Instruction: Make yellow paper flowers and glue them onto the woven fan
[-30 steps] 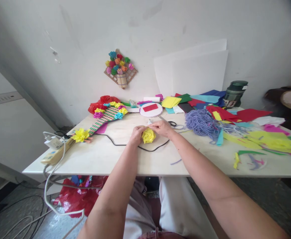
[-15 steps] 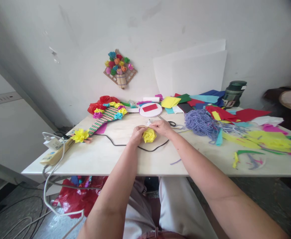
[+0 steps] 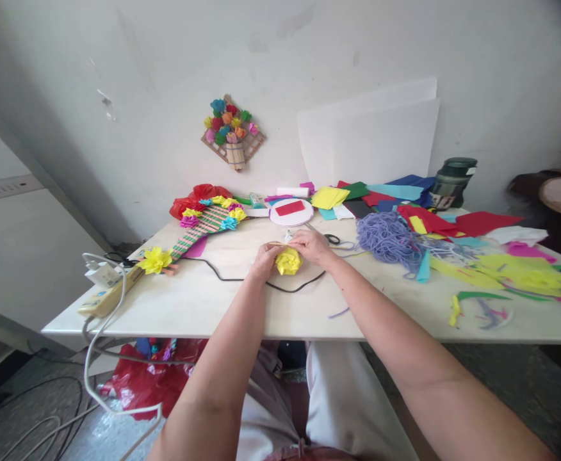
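Between my hands, over the middle of the table, is a crumpled yellow paper flower (image 3: 289,262). My left hand (image 3: 264,260) is closed at its left side, fingertips pinched by a thin tan strip that runs along the flower's upper edge. From the right, my right hand (image 3: 311,246) pinches at the flower's top right, with the strip's other end close by. Exactly where the fingertips grip is too small to make out. Just behind the hands lie scissors (image 3: 331,239) with black handles, partly covered by my right hand. A black cord (image 3: 223,279) passes below the flower.
Left stands a woven fan shape (image 3: 203,224) trimmed with paper flowers, near a power strip (image 3: 110,296). A white oval with a red rectangle (image 3: 277,218) lies behind. Purple yarn (image 3: 389,238), coloured paper (image 3: 487,221) and a dark bottle (image 3: 453,184) are right.
The yellow flower has turned slightly between my fingers. Both hands stay in nearly the same place, and the camera view has shifted very little.
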A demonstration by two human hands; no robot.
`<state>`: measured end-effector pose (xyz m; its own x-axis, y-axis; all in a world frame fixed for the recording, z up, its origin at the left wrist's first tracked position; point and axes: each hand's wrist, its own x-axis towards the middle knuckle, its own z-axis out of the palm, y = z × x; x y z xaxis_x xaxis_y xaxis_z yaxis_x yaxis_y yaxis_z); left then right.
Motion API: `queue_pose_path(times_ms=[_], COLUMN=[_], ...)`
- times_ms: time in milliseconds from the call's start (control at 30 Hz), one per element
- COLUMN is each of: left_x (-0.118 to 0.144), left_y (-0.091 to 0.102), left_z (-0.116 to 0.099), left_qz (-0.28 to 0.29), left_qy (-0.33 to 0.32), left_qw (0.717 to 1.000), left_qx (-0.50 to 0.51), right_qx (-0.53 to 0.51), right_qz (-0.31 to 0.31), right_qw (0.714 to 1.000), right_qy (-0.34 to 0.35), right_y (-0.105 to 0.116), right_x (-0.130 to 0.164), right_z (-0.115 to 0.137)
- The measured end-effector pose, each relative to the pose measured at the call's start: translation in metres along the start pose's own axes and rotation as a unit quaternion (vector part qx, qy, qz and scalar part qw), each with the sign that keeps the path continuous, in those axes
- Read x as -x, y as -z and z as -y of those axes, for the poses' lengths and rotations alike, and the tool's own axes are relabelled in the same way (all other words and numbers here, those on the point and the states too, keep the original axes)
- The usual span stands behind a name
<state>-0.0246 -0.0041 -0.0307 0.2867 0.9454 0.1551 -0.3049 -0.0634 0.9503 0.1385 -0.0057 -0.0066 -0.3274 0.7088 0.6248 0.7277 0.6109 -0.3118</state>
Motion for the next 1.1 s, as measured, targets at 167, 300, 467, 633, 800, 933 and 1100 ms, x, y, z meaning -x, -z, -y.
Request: queue_pose_path(times_ms=[167,300,467,633,800,933,1100], left_x=[0.0016,0.0028,0.0024,0.0021,0.0030,0.0041,0.0031], left_y=[-0.0021,-0.0026,-0.0011,-0.0005,-0.0010,-0.0023,-0.0026], left_z=[-0.0026,-0.0036,-0.0030,-0.0028,-0.0045,-0.0067,-0.0051], left_qz=[0.001,-0.008,-0.007,-0.004,0.001,-0.011,-0.020], left_qy=[0.004,0.012,0.014,0.015,0.013,0.013,0.009], left_qw=[1.000,1.000,1.000,1.000,1.000,1.000,1.000], left_qx=[0.004,0.000,-0.006,-0.015,-0.020,-0.010,-0.016], right_qx=[-0.024,-0.052,-0.071,-0.092,-0.107,-0.117,-0.126], right_qz=[0.002,0.003,0.000,0.004,0.014,0.004,-0.015], right_qw=[1.000,0.999,0.997,0.996,0.993,0.992,0.992], right_qy=[-0.005,-0.004,-0.006,-0.021,-0.043,-0.038,-0.021], right_y=[-0.0006,-0.0013,-0.0019,-0.0038,-0.0030,-0.0018,-0.0044], right_x=[0.0003,-0.0001,-0.0009,-0.0018,-0.0022,-0.0021,-0.0024], right_z=[-0.0019,-0.0047,-0.0059,-0.0074,-0.0055,-0.0034,-0.0059])
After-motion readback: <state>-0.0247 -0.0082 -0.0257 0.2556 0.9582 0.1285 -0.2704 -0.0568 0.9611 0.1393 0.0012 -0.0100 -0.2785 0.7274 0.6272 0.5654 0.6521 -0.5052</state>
